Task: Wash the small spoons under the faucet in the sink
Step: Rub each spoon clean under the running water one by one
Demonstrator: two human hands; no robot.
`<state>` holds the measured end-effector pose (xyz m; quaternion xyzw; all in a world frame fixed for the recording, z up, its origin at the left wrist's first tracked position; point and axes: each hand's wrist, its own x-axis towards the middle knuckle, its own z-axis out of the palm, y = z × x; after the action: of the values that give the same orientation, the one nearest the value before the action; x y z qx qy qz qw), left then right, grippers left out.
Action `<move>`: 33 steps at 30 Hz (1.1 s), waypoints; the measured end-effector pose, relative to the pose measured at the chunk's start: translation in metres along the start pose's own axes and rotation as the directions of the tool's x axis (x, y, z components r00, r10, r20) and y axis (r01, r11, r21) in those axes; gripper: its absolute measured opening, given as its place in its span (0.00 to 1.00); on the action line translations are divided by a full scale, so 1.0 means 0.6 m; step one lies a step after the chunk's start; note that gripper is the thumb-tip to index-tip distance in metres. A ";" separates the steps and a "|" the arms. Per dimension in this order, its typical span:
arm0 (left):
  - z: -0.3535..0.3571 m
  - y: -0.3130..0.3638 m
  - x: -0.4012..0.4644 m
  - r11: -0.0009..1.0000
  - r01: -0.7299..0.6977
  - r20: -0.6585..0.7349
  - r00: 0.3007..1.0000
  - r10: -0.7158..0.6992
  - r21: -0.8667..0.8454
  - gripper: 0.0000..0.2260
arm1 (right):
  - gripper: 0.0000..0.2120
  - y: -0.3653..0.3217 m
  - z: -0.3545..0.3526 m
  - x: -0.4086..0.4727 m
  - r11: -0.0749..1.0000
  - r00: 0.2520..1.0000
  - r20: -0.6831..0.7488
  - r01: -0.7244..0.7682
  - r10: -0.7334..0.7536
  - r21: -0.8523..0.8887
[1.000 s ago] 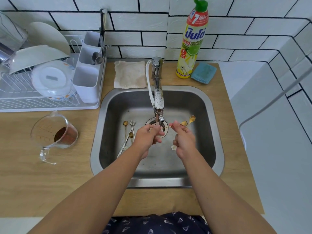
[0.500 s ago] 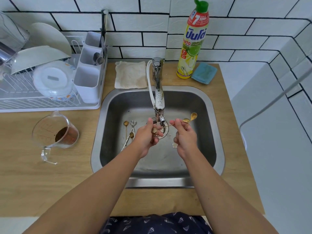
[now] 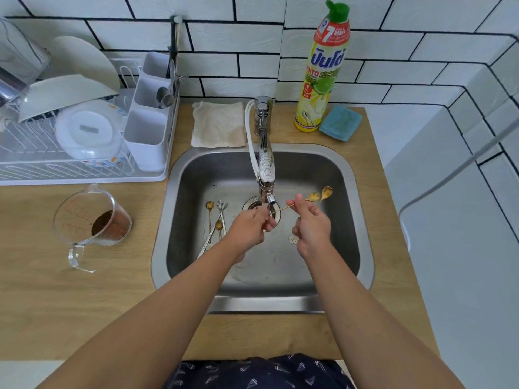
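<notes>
Two gold spoons (image 3: 320, 194) in our right hand (image 3: 311, 226), handles pinched, bowls right of the faucet (image 3: 265, 175). Left hand (image 3: 250, 226) curled at their handle tips under the spout. Several spoons (image 3: 217, 220) lie unwashed, we judge, on the sink (image 3: 351, 220) floor, left. Task partway.
</notes>
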<state>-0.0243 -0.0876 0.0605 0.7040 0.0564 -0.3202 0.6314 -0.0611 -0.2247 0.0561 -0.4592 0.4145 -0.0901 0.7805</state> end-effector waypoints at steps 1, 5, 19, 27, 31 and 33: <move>-0.001 -0.004 -0.001 1.000 0.002 0.052 0.999 -0.003 0.007 0.16 | 0.11 -0.001 -0.002 0.001 1.000 1.000 -0.007 0.001 -0.001 -0.011; -0.009 -0.007 -0.009 0.999 -0.030 0.089 0.996 0.026 0.043 0.09 | 0.11 0.003 -0.008 0.003 0.999 1.000 -0.011 -0.024 0.024 -0.027; -0.063 -0.014 -0.052 0.968 0.033 0.066 0.997 -0.051 0.247 0.10 | 0.08 0.075 0.023 -0.034 0.951 0.934 0.257 -0.186 0.249 -0.249; -0.073 -0.014 -0.066 0.955 0.001 0.063 0.998 -0.021 0.298 0.10 | 0.11 0.034 0.037 0.008 0.962 0.959 0.238 -0.088 0.152 -0.259; -0.066 -0.003 -0.063 0.955 -0.016 0.012 1.000 0.013 0.295 0.10 | 0.07 0.053 0.032 -0.020 0.927 0.905 0.361 -0.088 0.227 -0.364; -0.068 -0.003 -0.067 0.957 0.004 0.043 0.999 -0.017 0.291 0.10 | 0.05 0.047 0.033 -0.017 0.932 0.917 0.334 -0.095 0.219 -0.351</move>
<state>-0.0411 -0.0365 0.0801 0.7813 -0.0020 -0.3443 0.5206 -0.0596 -0.1907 0.0438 -0.5556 0.3064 0.1312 0.7617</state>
